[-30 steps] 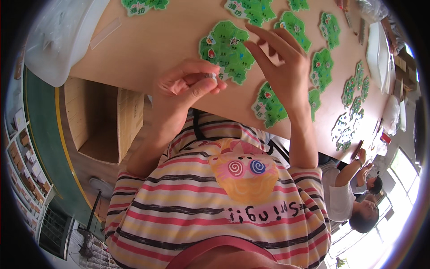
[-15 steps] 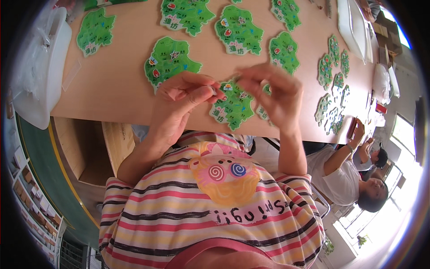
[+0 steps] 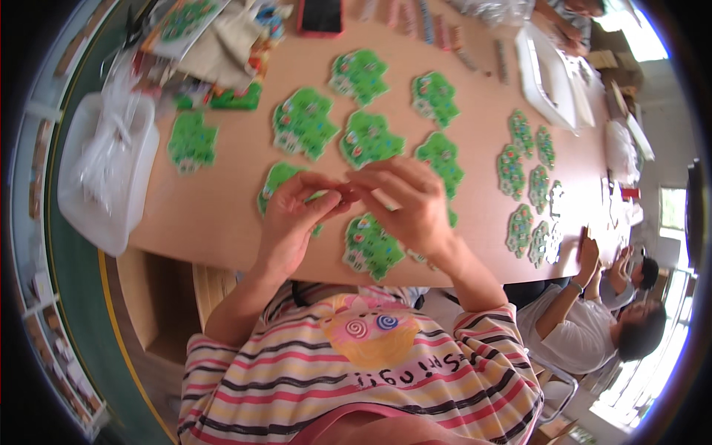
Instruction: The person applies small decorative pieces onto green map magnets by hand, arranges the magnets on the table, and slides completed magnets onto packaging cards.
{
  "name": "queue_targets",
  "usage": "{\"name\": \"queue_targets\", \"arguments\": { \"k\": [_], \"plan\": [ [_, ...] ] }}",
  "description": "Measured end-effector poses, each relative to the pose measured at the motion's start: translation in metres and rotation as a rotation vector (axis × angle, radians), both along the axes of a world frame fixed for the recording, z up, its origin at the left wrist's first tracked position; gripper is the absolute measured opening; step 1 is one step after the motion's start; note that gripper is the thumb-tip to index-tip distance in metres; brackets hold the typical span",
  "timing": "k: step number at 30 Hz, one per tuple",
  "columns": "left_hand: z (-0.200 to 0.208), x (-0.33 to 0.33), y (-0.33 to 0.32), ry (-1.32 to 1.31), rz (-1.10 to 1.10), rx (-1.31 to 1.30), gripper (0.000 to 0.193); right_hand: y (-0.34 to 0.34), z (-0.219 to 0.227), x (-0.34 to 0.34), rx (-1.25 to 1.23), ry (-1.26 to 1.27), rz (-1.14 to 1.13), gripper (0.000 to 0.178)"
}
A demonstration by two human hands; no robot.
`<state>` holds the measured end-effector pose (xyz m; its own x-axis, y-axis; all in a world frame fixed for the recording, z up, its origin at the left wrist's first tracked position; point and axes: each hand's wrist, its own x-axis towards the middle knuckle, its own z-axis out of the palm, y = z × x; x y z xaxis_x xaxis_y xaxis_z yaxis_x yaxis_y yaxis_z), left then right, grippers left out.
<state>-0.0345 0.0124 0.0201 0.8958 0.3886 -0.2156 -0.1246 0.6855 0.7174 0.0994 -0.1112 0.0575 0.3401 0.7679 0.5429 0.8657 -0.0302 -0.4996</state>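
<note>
Over the table, my left hand (image 3: 297, 219) is closed, thumb and forefinger pinched on something too small and blurred to name. My right hand (image 3: 411, 204) meets it at the fingertips, also pinched; what lies between them is hidden. Just below the hands is a green map-shaped plaque (image 3: 373, 247) with small coloured figures on it. Another green plaque (image 3: 280, 185) is partly covered by my left hand, and a third plaque (image 3: 443, 159) lies beside my right hand.
Several more plaques lie farther back and in a cluster (image 3: 512, 174) at the right. A white bin (image 3: 144, 178) with plastic bags stands left; a white tray (image 3: 545, 81) is back right. A phone (image 3: 320, 16) lies at the far edge. Seated co-workers (image 3: 571, 326) are at the right.
The view has tilted up, showing more of the table's far side. My right hand has come in to the left, and its fingertips now meet those of my left hand.
</note>
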Motion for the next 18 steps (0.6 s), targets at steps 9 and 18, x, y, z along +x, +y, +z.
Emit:
{"name": "queue_targets", "arguments": {
  "k": [9,18],
  "plan": [
    [-0.001,0.030,-0.024,0.001,-0.031,-0.019,0.028,-0.027,0.006,0.008,-0.042,-0.118,-0.017,0.031],
    [0.007,0.072,-0.057,-0.016,-0.262,0.192,0.033,-0.072,-0.001,0.044,-0.060,0.034,-0.069,0.028]
  ]
}}
